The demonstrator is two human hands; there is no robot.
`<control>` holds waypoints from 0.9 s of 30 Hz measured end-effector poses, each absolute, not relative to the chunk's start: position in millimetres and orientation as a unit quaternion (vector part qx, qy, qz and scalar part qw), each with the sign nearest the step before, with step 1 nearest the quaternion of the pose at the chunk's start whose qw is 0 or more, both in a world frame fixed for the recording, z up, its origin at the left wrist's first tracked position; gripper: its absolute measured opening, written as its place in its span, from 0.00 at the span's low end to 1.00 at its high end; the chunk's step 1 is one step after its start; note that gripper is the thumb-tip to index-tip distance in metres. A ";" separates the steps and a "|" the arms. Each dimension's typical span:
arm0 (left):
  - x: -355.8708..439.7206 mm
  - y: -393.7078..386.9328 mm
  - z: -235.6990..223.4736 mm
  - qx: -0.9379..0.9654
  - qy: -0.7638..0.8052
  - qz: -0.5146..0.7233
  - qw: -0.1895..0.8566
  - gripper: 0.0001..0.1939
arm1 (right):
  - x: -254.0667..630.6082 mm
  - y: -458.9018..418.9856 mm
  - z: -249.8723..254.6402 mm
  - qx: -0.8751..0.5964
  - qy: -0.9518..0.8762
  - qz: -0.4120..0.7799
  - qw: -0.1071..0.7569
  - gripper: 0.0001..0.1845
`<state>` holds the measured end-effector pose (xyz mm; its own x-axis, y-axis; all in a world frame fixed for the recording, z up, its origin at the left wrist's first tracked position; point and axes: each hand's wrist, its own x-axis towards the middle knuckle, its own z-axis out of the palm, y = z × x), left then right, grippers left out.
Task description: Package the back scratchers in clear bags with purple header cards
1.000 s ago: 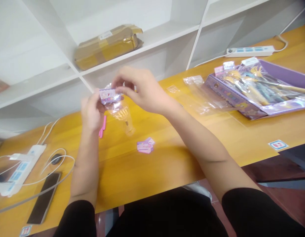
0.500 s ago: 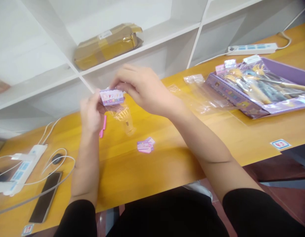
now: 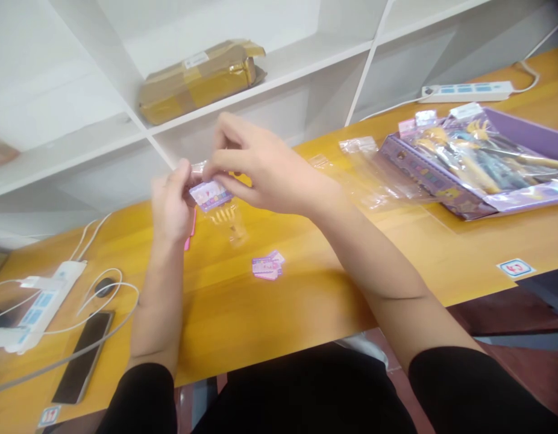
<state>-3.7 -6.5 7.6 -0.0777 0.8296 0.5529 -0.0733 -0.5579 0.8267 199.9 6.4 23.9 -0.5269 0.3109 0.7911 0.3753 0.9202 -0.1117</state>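
Note:
My left hand (image 3: pixel 173 202) is closed on the upper edge of a clear plastic bag (image 3: pixel 238 234). My right hand (image 3: pixel 261 166) pinches the purple printed card (image 3: pixel 211 195) at the top of that bag. Inside the bag hangs a yellow claw-shaped piece (image 3: pixel 225 215), slightly blurred. Behind my left wrist, a pink strip (image 3: pixel 191 229) lies partly hidden on the table. A small fanned pile of purple cards (image 3: pixel 267 266) rests below the bag.
At the right stands a purple display box (image 3: pixel 446 196) with bagged yellow and blue items. Beside it lie clear bags (image 3: pixel 369 175). Power strips (image 3: pixel 46 307), a phone (image 3: pixel 84 358) and white cables are on the wooden table (image 3: pixel 243 325). A taped parcel (image 3: pixel 197 81) sits on the shelf.
The purple card has shifted slightly right and down and is tilted more. My right fingers have moved from above the card to its upper right, and the bag hangs a little lower.

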 end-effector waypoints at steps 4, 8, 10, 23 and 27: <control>-1.4 -6.2 7.2 0.601 0.303 0.663 0.327 0.25 | 199.5 7.3 23.6 -0.192 -0.882 -0.021 0.431 0.17; -1.3 -5.2 5.9 0.610 0.292 0.667 0.311 0.26 | 198.9 8.0 23.4 -0.191 -0.887 -0.008 0.421 0.15; -2.4 -4.7 4.1 0.609 0.305 0.665 0.307 0.26 | 199.3 5.9 24.6 -0.202 -0.887 0.000 0.415 0.14; -20.5 3.0 0.8 0.736 0.325 0.509 0.306 0.27 | 198.1 10.8 26.6 -0.259 -0.854 0.016 0.452 0.09; -21.6 6.9 0.1 0.707 0.355 0.497 0.356 0.21 | 201.7 10.1 28.5 -0.259 -0.859 0.011 0.442 0.12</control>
